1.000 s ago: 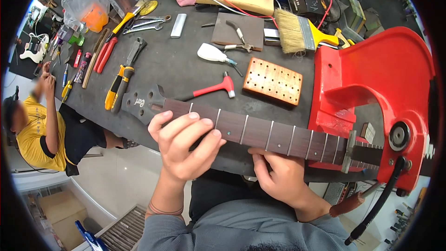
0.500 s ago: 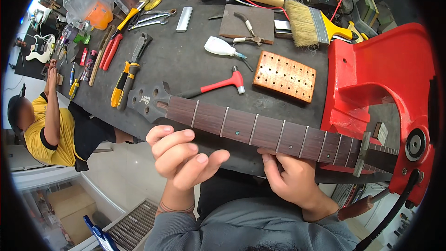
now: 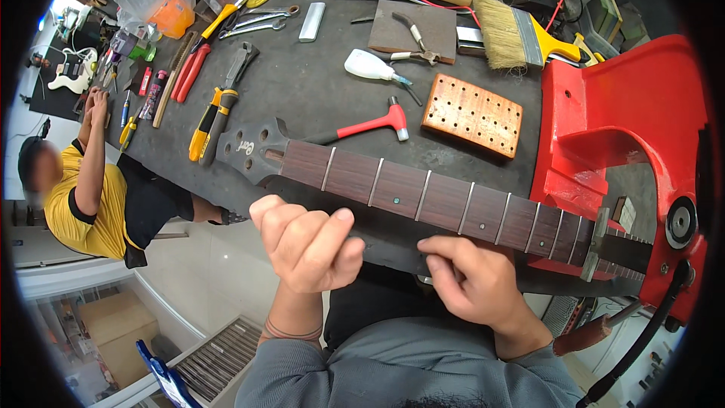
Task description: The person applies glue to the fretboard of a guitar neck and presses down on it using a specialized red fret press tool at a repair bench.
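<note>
A guitar neck with a dark fretboard (image 3: 355,177) and a headstock (image 3: 242,151) lies across the bench, its right end inside a red cast press (image 3: 581,113), where a metal block (image 3: 593,245) sits on the frets. My left hand (image 3: 306,245) is below the headstock end, fingers curled toward the palm, with nothing visible in it. My right hand (image 3: 472,279) is just below the middle of the neck, index finger stretched toward its lower edge, thumb apart; whether it touches the neck I cannot tell. A drilled wooden block (image 3: 472,113) and a red-handled mallet (image 3: 377,121) lie beyond the neck.
The dark bench (image 3: 287,79) also bears pliers (image 3: 219,125), wrenches (image 3: 249,24), a glue bottle (image 3: 366,66) and a paintbrush (image 3: 510,34). At left another person (image 3: 91,204) in yellow works at the bench. A dark hose (image 3: 634,340) hangs from the press at right.
My left hand has come away from the fretboard to below it, its fingers curling further. My right hand's index finger has stretched out. The co-worker's arms have moved slightly.
</note>
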A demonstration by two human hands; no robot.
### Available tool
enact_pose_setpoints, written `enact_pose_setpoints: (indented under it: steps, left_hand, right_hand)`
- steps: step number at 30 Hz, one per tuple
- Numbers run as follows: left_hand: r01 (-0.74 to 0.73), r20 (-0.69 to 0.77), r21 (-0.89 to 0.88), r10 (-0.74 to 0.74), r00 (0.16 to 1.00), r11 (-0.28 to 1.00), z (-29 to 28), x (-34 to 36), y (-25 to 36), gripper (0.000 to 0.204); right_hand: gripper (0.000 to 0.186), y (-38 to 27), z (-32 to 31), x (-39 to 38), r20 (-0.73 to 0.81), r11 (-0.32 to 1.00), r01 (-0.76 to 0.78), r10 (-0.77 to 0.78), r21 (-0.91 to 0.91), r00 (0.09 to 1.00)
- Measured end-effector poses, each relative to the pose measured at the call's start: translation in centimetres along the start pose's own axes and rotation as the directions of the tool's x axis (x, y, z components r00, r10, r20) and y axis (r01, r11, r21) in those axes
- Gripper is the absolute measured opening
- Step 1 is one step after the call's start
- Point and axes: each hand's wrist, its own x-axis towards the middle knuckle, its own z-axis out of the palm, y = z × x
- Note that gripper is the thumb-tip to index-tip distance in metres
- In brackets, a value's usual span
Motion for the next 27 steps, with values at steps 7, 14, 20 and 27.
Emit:
enact_pose_setpoints:
  steps: [7,14,20,27]
  left_hand:
    - [-0.031,-0.166,-0.201,-0.003,0.986,0.979,1.7,-0.5,-0.8,0.038]
    - [0.076,0.149,-0.120,-0.058,0.987,0.990,1.6,-0.1,0.3,0.057]
    - [0.114,0.182,-0.105,-0.094,0.979,0.988,1.8,-0.2,1.3,0.078]
    - [0.294,0.403,0.069,-0.296,0.866,0.953,0.3,2.7,4.3,0.084]
  right_hand:
    - [0.081,1.1,1.7,-1.4,-0.088,0.968,0.180,-0.198,-0.178,0.976]
    - [0.092,-0.8,2.5,-0.5,-0.231,0.948,0.080,-0.156,-0.307,0.960]
    - [0.094,-5.3,0.1,-0.9,-0.102,0.841,-0.059,0.005,-0.538,0.995]
    - [0.090,-5.7,0.1,1.2,-0.077,0.606,-0.114,0.087,-0.787,0.993]
